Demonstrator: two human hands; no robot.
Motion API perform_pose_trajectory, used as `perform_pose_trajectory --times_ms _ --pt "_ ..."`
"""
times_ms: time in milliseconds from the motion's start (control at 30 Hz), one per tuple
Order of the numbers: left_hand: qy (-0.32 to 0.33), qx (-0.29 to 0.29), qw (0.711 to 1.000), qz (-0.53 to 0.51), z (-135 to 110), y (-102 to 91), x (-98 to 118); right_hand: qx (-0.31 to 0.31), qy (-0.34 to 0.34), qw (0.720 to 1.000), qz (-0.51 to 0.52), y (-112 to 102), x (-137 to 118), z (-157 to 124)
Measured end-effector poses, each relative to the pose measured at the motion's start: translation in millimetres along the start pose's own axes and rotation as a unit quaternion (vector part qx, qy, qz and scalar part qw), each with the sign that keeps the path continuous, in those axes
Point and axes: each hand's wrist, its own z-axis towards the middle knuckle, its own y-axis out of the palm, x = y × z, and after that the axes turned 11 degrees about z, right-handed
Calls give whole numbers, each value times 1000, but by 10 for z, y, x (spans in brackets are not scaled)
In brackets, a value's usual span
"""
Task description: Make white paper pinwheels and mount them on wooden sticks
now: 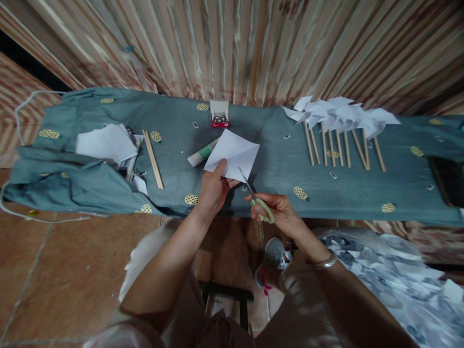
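My left hand (213, 188) pinches the lower corner of a white square of paper (234, 152) and holds it up over the near edge of the table. My right hand (281, 212) grips scissors with pale green handles (258, 203). Their blades point up and left, and the tips touch the paper's lower edge. A glue stick (201, 153) lies on the cloth just behind the paper.
A blue-grey cloth with pineapple prints (275, 159) covers the long table. A row of several white paper pinwheels on wooden sticks (337, 125) lies at right. A small red box of pins (219, 116) sits at the back, with loose white sheets (107, 142) and wooden sticks (152, 164) at left. A bag of paper scraps (398, 285) lies on the floor.
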Motion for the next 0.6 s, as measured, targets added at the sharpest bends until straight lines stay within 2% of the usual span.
perform_pose_trajectory --times_ms 600 --pt "-5 -10 1000 -5 -11 8 6 -1 -2 1000 19 -1 46 41"
